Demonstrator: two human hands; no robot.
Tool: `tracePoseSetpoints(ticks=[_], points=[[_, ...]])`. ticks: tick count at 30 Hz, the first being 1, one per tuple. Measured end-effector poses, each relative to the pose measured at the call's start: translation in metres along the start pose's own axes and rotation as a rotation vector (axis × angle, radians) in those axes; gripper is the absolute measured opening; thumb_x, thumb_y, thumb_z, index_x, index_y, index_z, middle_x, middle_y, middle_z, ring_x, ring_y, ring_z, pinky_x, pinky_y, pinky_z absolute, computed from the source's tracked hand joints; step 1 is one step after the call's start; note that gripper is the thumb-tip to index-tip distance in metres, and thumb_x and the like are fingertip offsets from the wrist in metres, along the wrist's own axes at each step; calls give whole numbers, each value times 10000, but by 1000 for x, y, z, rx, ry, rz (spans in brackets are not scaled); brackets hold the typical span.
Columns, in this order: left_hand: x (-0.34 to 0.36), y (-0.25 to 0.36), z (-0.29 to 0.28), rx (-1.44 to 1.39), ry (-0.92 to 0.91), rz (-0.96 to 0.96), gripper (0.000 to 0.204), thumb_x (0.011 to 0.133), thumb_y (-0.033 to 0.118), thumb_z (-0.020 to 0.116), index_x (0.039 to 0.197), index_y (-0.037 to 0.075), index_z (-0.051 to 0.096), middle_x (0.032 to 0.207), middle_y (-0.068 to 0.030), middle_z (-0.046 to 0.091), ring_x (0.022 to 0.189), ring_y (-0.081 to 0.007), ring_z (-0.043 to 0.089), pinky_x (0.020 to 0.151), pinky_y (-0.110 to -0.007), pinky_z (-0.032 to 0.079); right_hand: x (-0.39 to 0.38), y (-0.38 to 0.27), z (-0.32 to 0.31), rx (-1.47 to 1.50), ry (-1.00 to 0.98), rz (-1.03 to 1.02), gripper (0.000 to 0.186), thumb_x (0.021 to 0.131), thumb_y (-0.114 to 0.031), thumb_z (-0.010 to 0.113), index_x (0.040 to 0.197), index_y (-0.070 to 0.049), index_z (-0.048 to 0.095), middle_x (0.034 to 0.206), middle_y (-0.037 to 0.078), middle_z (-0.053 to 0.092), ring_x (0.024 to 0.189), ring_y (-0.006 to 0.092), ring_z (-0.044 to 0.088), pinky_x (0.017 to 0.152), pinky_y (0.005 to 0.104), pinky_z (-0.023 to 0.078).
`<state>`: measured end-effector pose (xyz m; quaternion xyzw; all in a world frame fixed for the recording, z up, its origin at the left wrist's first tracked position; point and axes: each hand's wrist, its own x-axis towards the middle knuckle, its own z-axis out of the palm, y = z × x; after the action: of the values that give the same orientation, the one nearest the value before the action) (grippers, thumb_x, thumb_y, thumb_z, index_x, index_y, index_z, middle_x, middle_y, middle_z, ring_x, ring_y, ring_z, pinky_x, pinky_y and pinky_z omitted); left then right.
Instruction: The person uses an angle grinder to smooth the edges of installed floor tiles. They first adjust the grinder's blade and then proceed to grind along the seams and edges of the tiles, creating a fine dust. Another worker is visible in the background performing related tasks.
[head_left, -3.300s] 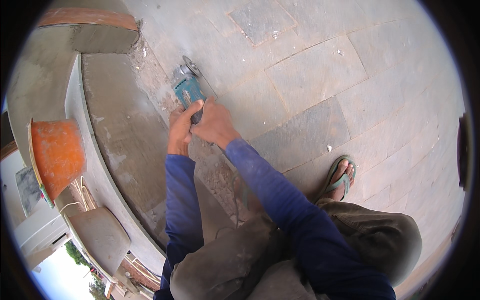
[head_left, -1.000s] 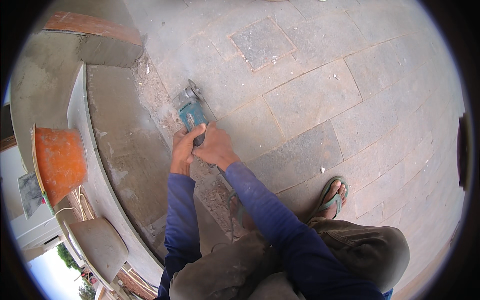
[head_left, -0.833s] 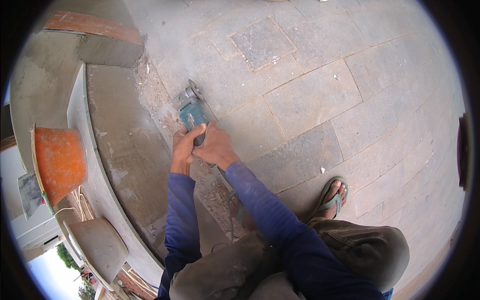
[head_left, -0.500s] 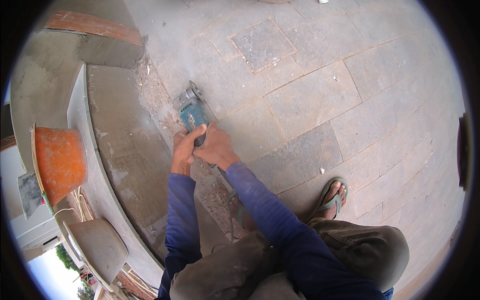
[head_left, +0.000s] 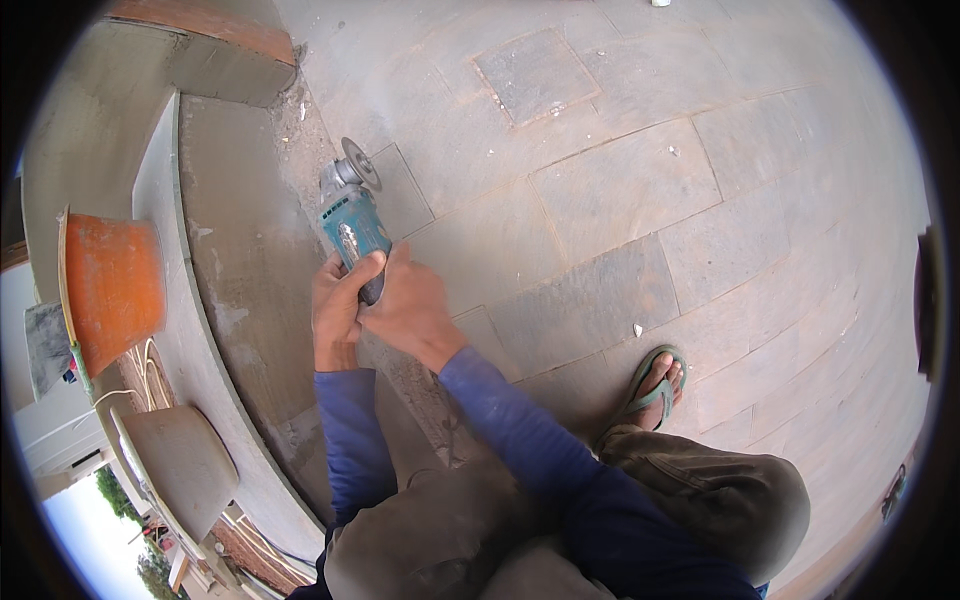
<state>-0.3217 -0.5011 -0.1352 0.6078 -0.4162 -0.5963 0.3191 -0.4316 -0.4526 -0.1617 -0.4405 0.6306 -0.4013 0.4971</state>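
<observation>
Both my hands are closed round a teal angle grinder [head_left: 356, 226]. My left hand [head_left: 338, 305] grips its body from the left, thumb across the top. Behind it my right hand [head_left: 412, 308] wraps the dark rear part. At the grinder's far end the round disc [head_left: 361, 164] is tilted and stands above the floor tiles, apart from them as far as I can see. Below runs a rough, broken strip [head_left: 295, 130] of rubble along the edge of the grey tiles [head_left: 625, 190].
On my left a low curved ledge [head_left: 185, 215] borders a cement-grey step [head_left: 235, 230]. Beyond it stand an orange bucket [head_left: 118, 290] and a pale grey basin [head_left: 185, 465], with loose cables nearby. My sandalled foot [head_left: 655, 390] rests on the tiles at right. Small white chips lie about.
The grinder has moved left and lifted, with both hands still on it. Its disc now shows more of its face and sits farther from the tile edge.
</observation>
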Motion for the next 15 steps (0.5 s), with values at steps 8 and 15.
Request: tracePoseSetpoints(ticks=[8,15], points=[[-44,5,-16,7,40,84,468,869,171,791,1213,-82,599,1061,-137,698,864,-171,701,766,-298,575,-30,-20,6,11,-45,-95,610,698,-172,821,1114,88,458,838,269,684,798,447,711,729,499,577],[-62,0,-13,-95,73,98,428,836,124,816,1170,-68,630,1001,-128,706,841,-156,695,738,-291,561,-44,-13,13,-21,-20,-136,608,692,-240,847,1054,61,461,826,254,680,816,445,710,728,479,569]])
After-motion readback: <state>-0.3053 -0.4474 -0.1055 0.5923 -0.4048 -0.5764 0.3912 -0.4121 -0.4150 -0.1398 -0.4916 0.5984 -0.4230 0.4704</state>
